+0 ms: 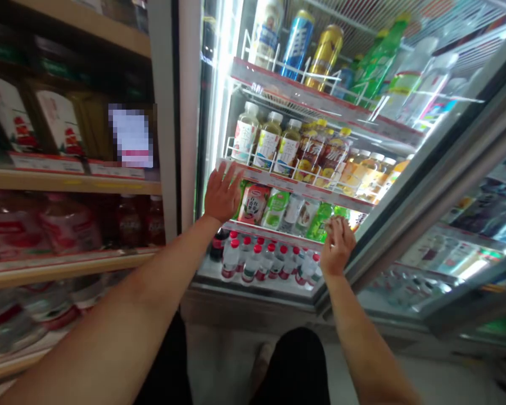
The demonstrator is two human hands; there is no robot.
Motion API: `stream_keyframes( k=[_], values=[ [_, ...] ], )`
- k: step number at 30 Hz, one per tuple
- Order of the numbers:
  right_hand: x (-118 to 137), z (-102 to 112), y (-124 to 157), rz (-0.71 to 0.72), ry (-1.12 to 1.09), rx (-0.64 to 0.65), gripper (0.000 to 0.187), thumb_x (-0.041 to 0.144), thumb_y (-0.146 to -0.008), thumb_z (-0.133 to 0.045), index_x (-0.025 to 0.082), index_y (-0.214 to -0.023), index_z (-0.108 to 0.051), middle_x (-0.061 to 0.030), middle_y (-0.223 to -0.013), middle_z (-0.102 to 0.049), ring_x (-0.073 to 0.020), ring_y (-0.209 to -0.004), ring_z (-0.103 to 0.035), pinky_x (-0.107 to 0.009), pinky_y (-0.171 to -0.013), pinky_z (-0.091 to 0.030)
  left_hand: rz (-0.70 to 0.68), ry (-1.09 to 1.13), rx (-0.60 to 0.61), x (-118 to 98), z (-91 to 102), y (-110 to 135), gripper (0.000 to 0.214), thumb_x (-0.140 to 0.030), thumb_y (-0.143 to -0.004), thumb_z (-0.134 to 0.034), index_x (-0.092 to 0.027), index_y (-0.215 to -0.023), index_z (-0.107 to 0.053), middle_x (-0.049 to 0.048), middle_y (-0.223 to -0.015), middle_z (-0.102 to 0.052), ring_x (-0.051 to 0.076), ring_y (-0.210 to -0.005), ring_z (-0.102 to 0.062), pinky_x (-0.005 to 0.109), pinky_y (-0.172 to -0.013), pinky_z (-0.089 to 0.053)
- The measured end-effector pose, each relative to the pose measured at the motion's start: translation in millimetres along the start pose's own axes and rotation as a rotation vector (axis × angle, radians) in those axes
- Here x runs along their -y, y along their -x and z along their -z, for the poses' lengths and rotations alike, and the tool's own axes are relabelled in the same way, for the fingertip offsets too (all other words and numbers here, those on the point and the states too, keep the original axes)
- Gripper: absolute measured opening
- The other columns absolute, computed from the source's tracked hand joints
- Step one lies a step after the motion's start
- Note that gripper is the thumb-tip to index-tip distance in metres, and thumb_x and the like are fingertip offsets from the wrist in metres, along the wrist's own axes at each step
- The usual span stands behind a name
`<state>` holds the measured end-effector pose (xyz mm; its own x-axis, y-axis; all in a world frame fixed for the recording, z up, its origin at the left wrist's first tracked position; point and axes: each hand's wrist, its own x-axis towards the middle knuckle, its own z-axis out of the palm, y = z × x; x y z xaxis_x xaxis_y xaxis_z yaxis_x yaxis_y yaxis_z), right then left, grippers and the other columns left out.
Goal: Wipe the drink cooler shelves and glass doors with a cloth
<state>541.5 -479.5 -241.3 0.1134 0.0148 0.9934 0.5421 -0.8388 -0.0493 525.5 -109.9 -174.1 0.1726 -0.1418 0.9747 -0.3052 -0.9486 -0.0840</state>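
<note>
My left hand is at the left side of a drinks fridge, fingers spread, by the price strip under the tea bottles. Its palm partly covers the row below, beside a red-labelled drink pack. On the right, my right hand has its fingers curled together in front of the green drink packs. Whatever those fingers hold, if anything, is too blurred to make out. Below both hands, small water bottles with red caps stand on the fridge floor.
Cans and green bottles fill the upper fridge shelf. A metal door frame slants along the right, with another fridge section beyond. Wooden shelves of large bottles line the left. My feet are on the grey floor.
</note>
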Motion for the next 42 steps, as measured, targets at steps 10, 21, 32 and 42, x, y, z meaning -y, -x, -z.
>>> stream_keyframes(
  k=[10, 21, 32, 42],
  values=[
    [60, -23, 22, 0.219, -0.146, 0.19, 0.05, 0.01, -0.097, -0.052, 0.029, -0.143, -0.056, -0.0098, -0.132, -0.064, -0.0237, -0.131, -0.053, -0.046, -0.11, -0.047, -0.006, -0.084, 0.022, 2, -4.6, 20, 0.056, -0.022, -0.096, -0.044, -0.02, -0.152, -0.041, 0.0109, -0.158, -0.04, 0.024, -0.155, -0.008, 0.051, -0.125, -0.022],
    [117, -53, 54, 0.35, -0.029, 0.323, 0.057, 0.015, -0.097, -0.049, 0.024, -0.153, -0.043, -0.0055, -0.146, -0.058, -0.0257, -0.142, -0.04, -0.044, -0.121, -0.03, 0.06, 0.022, 0.053, 1, -5.2, 23, 0.057, -0.022, -0.096, -0.045, -0.022, -0.153, -0.041, 0.0088, -0.16, -0.037, 0.025, -0.155, -0.011, 0.052, -0.127, -0.015],
    [140, -63, 38, 0.294, -0.136, 0.366, 0.057, 0.015, -0.098, -0.048, 0.029, -0.153, -0.042, 0.0003, -0.147, -0.058, -0.0232, -0.141, -0.04, -0.041, -0.12, -0.026, 0.092, 0.008, 0.071, 0, -5.9, 23, 0.056, -0.027, -0.098, -0.041, -0.023, -0.153, -0.04, 0.009, -0.16, -0.038, 0.022, -0.155, -0.007, 0.052, -0.127, -0.013],
    [160, -75, 67, 0.399, -0.152, 0.547, 0.055, 0.019, -0.1, -0.046, 0.025, -0.154, -0.041, -0.001, -0.154, -0.051, -0.023, -0.142, -0.04, -0.043, -0.121, -0.02, 0.09, 0.044, 0.058, 1, -7.5, 24, 0.058, -0.025, -0.097, -0.043, -0.023, -0.155, -0.037, 0.0084, -0.162, -0.033, 0.025, -0.155, -0.007, 0.053, -0.127, -0.009]
  ],
)
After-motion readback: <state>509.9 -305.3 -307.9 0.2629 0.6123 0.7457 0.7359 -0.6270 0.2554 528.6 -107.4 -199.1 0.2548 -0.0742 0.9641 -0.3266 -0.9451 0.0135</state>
